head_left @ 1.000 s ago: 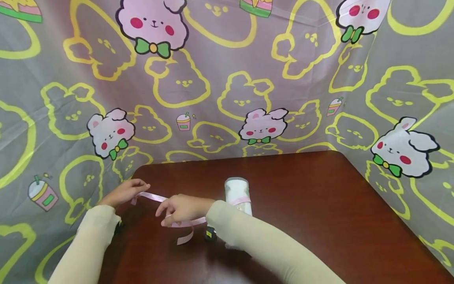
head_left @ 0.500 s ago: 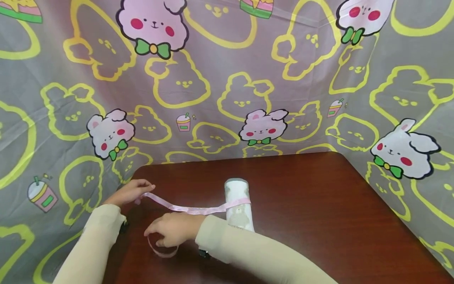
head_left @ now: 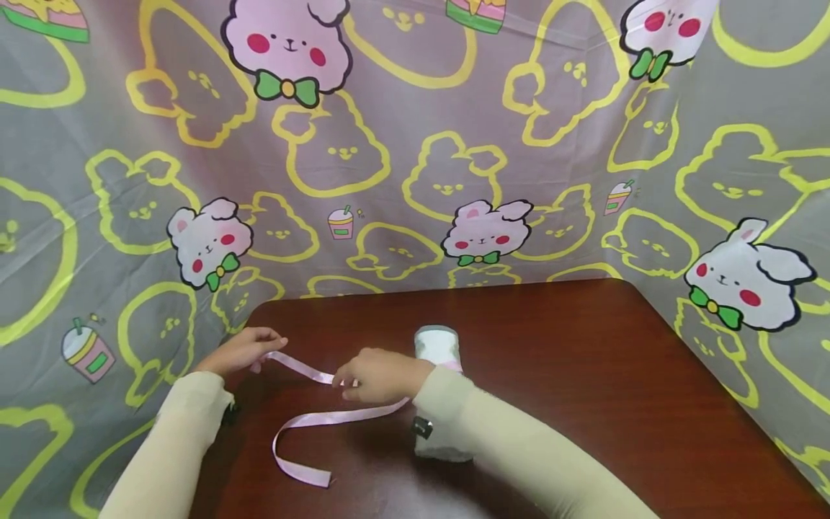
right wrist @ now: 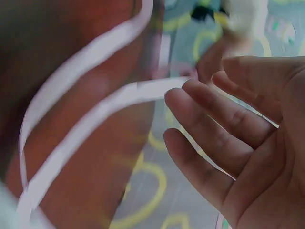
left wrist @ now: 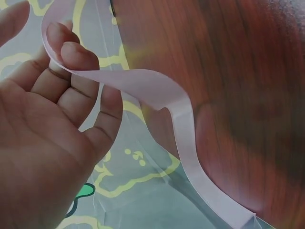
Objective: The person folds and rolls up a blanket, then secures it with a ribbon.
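Note:
In the head view a white cylinder (head_left: 437,347) with a grey end lies on the brown table, a pink ribbon (head_left: 350,416) passing round it. My left hand (head_left: 238,353) holds one length of the ribbon out at the left; in the left wrist view the ribbon (left wrist: 183,129) runs through its curled fingers. Over the same length, nearer the cylinder, hovers my right hand (head_left: 385,376), its fingers loosely extended in the right wrist view, with the ribbon (right wrist: 86,131) passing behind the fingertips. The other length curves across the tabletop toward the front. My right forearm covers much of the cylinder.
The dark brown table (head_left: 558,375) has rounded far corners. A grey curtain (head_left: 389,166) printed with rabbits and yellow outlines hangs round its back and sides. A small black device (head_left: 423,427) sits under the right sleeve.
My right hand has let go of the front ribbon length and moved up and right, over the length held by my left hand. The released length now lies in a curve on the table.

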The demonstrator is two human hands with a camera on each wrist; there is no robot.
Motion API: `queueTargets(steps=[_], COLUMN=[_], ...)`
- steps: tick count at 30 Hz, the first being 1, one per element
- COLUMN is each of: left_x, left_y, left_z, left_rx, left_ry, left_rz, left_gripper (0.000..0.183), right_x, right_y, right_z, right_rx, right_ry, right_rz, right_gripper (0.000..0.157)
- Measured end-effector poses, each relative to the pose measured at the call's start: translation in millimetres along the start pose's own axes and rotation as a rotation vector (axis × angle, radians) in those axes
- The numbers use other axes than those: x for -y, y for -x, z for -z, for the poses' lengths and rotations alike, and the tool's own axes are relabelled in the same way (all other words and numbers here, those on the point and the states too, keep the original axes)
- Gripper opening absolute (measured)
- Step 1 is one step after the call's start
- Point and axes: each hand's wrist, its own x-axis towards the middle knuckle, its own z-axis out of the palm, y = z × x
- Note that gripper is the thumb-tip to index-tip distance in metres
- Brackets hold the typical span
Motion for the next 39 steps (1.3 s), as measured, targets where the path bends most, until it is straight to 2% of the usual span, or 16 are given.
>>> queueTargets(steps=[4,9,15,20,23,31,36,39], left_x=[-0.9,-0.1,3.7,4.7,7.5,15.9,9.3,3.0], left_y=[1.1,1.1,4.0,9.1,10.2,5.4,8.6,11.3], left_z=[1.7,1.0,-0.3,2.1,4.5,6.5,6.5,8.0], left_rx=[0.010,0.051,0.108,0.132,0.145,0.116,0.098,0.123], left_ry=[-0.048,-0.102,-0.172,-0.186,-0.145,0.044,0.142,0.208], left_rz=[-0.006,0.027,0.065,0.026,-0.001,-0.030,-0.006,0.003], left_gripper=[0.042,0.047,0.045,0.046,0.047,0.050,0.053,0.054], right_x=[-28.6,-65.1,-103.9,-127.7,-138.0,-157.3,-162.3,-163.2], right_y=[30.0,64.5,108.1,136.2,147.4,161.1,164.0,164.9], right_z=[20.1,29.6,19.0,-2.0,-15.9,-44.7,-56.4,-59.8], right_rx=[-0.038,-0.105,-0.230,-0.342,-0.348,-0.286,-0.247,-0.200], right_ry=[-0.113,-0.195,-0.276,-0.414,-0.510,-0.847,-0.990,-1.057], right_rz=[-0.092,-0.184,-0.335,-0.445,-0.480,-0.634,-0.655,-0.653], right_gripper=[0.027,0.026,0.020,0.007,0.010,0.037,0.047,0.051])
